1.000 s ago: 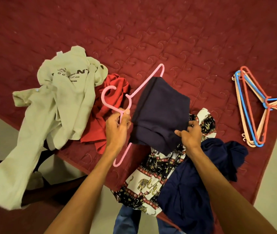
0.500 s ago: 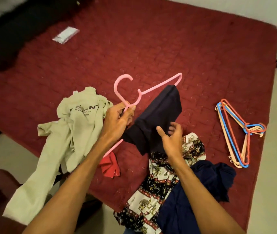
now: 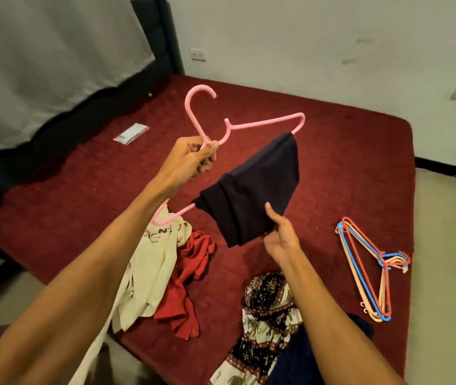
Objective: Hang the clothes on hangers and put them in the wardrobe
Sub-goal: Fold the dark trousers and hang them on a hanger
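Left grip [image 3: 190, 159] clasps pink hanger [image 3: 263, 122] — hook up, bar slanting — right grip [image 3: 279, 237] pinches navy garment [image 3: 254, 190].

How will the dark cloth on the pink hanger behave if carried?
Probably floppy: the dark cloth sags over the pink hanger. It might slide, since the bar slopes. Likely light: the left hand grips only the neck.

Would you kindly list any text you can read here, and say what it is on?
"NT": the end of a dark print on the beige shirt; its start is hidden.
Smaller line beneath that print: too blurred to read.
Packet on the bed: nothing legible.
No other text shows.
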